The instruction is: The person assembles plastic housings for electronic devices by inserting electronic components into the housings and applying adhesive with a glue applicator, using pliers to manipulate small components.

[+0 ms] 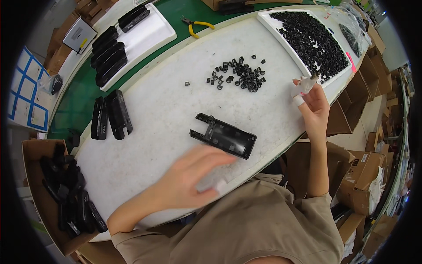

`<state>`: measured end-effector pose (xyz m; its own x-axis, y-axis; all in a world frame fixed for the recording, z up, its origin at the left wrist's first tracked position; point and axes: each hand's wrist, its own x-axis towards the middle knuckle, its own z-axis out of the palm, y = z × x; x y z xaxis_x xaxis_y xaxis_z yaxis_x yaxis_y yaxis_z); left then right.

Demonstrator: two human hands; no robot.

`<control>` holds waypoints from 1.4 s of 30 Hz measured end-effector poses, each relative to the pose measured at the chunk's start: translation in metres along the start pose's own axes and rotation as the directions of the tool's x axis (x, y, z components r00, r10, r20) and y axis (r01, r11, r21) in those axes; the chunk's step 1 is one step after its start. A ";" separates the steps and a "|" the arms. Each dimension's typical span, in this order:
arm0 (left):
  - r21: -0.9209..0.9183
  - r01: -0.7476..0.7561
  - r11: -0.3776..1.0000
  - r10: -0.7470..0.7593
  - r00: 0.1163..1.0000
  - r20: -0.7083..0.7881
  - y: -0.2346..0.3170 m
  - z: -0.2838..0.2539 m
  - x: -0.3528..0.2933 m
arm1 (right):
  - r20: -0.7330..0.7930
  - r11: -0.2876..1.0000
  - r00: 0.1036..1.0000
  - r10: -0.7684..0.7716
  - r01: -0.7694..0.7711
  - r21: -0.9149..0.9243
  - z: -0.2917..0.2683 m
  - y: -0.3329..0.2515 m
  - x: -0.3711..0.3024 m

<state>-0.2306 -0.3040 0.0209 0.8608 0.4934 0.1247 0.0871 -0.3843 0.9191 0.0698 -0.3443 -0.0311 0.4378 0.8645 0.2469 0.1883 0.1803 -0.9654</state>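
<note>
1. Black plastic case (226, 136): we find it lying askew near the middle of the white table (154, 101), hollow side up, in front of the body.
2. Its form is a long, shallow trough with a square notch at the left end; the inside is glossy and catches pale light.
3. Left hand (193, 176), blurred, sits just below the case, fingers stretched out and thumb apart. We cannot tell whether a fingertip touches the case's lower edge.
4. Right hand (313, 103) is raised beside the white tray (289, 49), fingers curled, white wraps on some fingertips. We cannot tell whether they grip anything.
5. Beyond the case, we note a loose heap of small black pieces (249, 75), curved and ring-like; many more fill the smooth-walled tray.
6. Table surface: pale, smudged, scuffed.
7. Leftward, two more long black cases (118, 115) stand side by side; beyond the table's far edge, pliers (203, 23) with yellow handles lie on green.
</note>
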 end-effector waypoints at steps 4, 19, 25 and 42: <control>0.663 0.023 0.748 0.196 0.947 -0.254 -0.022 -0.014 0.005 | -0.034 0.976 0.997 -0.070 0.061 -0.211 0.001 0.001 0.001; 0.695 -0.050 0.717 0.307 0.918 -0.250 -0.051 -0.015 -0.006 | -0.130 0.914 0.969 -0.208 0.145 -0.380 0.009 0.008 -0.007; 0.670 -0.051 0.740 0.329 0.897 -0.296 -0.052 -0.016 -0.008 | -0.196 0.593 0.791 -0.580 0.244 -0.768 0.006 0.004 -0.025; 0.742 -0.144 0.655 0.448 0.864 -0.228 -0.057 -0.013 -0.009 | 0.728 0.793 0.655 -0.204 0.546 -0.269 0.177 -0.028 0.074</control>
<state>-0.2501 -0.2767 -0.0276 0.6686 0.4322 0.6052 0.3051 -0.9016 0.3068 -0.0593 -0.2024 -0.0007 -0.3915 0.8708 0.2974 0.6253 0.4889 -0.6082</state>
